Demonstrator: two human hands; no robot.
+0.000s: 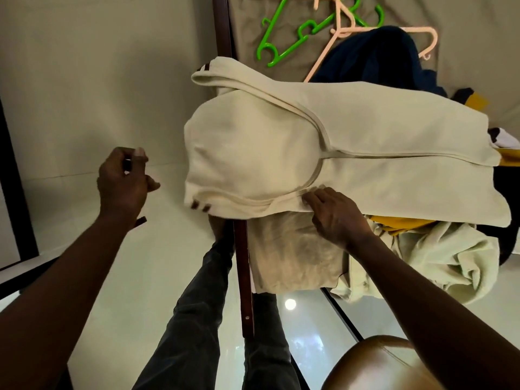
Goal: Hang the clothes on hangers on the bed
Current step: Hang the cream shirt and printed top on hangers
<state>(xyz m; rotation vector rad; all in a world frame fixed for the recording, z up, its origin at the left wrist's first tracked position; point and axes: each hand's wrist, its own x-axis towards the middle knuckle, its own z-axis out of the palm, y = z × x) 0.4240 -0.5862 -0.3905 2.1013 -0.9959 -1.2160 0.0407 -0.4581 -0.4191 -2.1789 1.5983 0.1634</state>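
Note:
A cream zip-up hoodie [365,142] lies across the edge of the bed [281,38], its hood hanging over the side toward me. My right hand [334,215] pinches the hoodie's lower shoulder seam. My left hand [123,181] hovers left of the hood, fingers curled, holding nothing that I can see. Green hangers [292,38] and a peach hanger [332,49] lie on the bed behind the hoodie. Whether a hanger sits inside the hoodie is hidden.
A dark navy garment [374,54] lies under the peach hanger. Yellow cloth [394,223] and a pale crumpled garment [439,263] sit at the right. The bed's brown wooden frame [244,271] runs past my legs. A tan rounded seat [377,364] is at bottom right.

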